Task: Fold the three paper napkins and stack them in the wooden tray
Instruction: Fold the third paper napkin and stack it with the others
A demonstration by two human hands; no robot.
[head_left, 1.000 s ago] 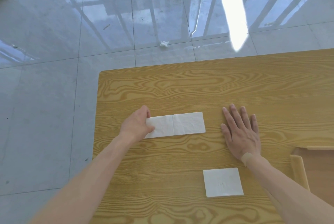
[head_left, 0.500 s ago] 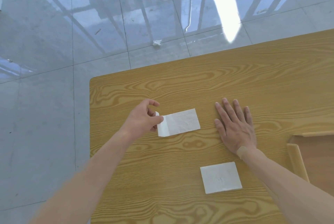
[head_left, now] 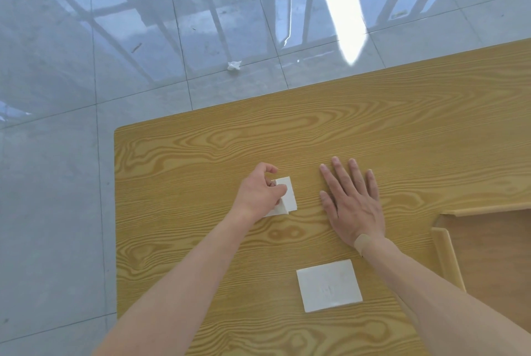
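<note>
My left hand (head_left: pixel 260 193) pinches the left end of a white paper napkin (head_left: pixel 288 194) and holds it doubled over onto its right half, near the middle of the table. My right hand (head_left: pixel 352 202) lies flat on the wood just right of that napkin, fingers spread, holding nothing. A second napkin (head_left: pixel 329 285), folded into a square, lies nearer to me between my forearms. The wooden tray (head_left: pixel 444 243) shows at the right edge, partly cut off by the frame and covered by my right forearm. No third napkin is in view.
The wooden table (head_left: pixel 201 160) ends at its left edge and far left corner, with glossy grey floor tiles beyond. A crumpled white scrap (head_left: pixel 234 65) lies on the floor past the table.
My left hand has lifted the left end of the long napkin strip and carried it rightward over the other half. My right hand has stayed flat. The camera has shifted.
</note>
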